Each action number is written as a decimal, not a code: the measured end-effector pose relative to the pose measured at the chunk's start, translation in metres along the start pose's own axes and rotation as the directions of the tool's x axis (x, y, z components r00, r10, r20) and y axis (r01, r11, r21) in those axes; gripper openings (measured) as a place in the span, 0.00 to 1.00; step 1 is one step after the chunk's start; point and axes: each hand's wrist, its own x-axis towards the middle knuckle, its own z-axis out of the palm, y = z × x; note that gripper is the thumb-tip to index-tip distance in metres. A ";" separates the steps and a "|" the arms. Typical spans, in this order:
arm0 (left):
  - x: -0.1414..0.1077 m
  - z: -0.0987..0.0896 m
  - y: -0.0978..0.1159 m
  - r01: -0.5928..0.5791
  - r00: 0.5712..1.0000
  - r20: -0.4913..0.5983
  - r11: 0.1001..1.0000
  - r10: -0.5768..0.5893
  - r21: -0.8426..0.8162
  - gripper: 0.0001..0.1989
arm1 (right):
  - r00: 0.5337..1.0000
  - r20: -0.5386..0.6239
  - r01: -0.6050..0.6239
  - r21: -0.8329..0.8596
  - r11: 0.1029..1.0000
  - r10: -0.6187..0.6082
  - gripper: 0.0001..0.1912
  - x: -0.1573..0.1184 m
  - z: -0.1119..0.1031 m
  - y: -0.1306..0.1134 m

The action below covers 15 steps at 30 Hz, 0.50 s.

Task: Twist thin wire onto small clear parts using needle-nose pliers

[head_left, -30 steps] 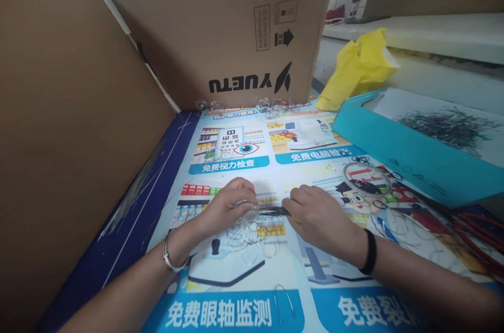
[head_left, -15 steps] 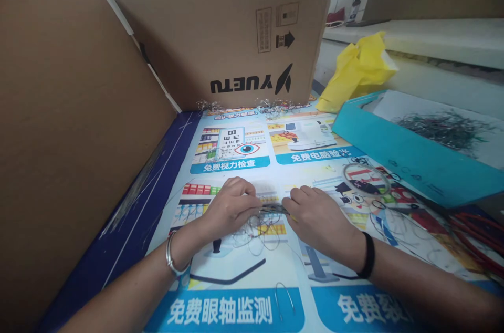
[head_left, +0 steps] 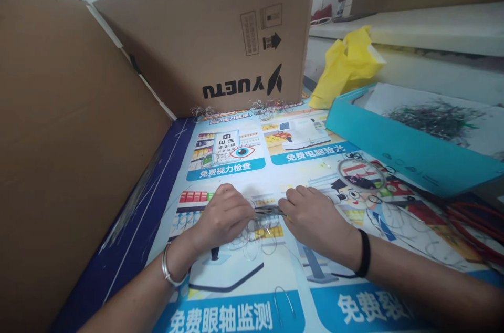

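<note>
My left hand (head_left: 224, 217), with a silver bangle at its wrist, is closed in a pinch. My right hand (head_left: 313, 217), with a black band at its wrist, is closed too, its knuckles upward. A short span of thin dark metal strands (head_left: 268, 210) bridges the gap between both sets of fingertips; their ends are hidden in the fingers. Just below lies a loose tangle of fine looped wire (head_left: 258, 236) on the printed sheet, partly behind my left fingers. A single bent wire (head_left: 284, 301) lies nearer to me.
A cardboard panel (head_left: 189, 49) stands behind, another (head_left: 71, 138) at left. Small wire heaps (head_left: 268, 108) lie at its foot. At right are a turquoise box (head_left: 394, 149) with a wire pile (head_left: 433, 120), a yellow bag (head_left: 342, 68), a wire coil (head_left: 362, 174) and red cords (head_left: 472, 228).
The whole view has shifted slightly. Both hands keep their closed hold on the dark strands, and my left fingers have turned a little, with slightly more of the strands showing.
</note>
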 end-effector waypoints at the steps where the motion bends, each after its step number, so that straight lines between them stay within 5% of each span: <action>1: 0.000 0.001 0.000 0.013 1.000 -0.019 1.000 -0.013 -0.019 0.07 | 1.000 -0.004 0.009 -0.003 1.000 -0.009 0.05 0.000 0.000 0.000; 15: 0.003 0.000 0.004 0.145 0.989 0.000 0.982 -0.146 -0.119 0.04 | 0.999 -0.026 0.046 -0.031 0.998 -0.047 0.05 0.004 -0.003 -0.004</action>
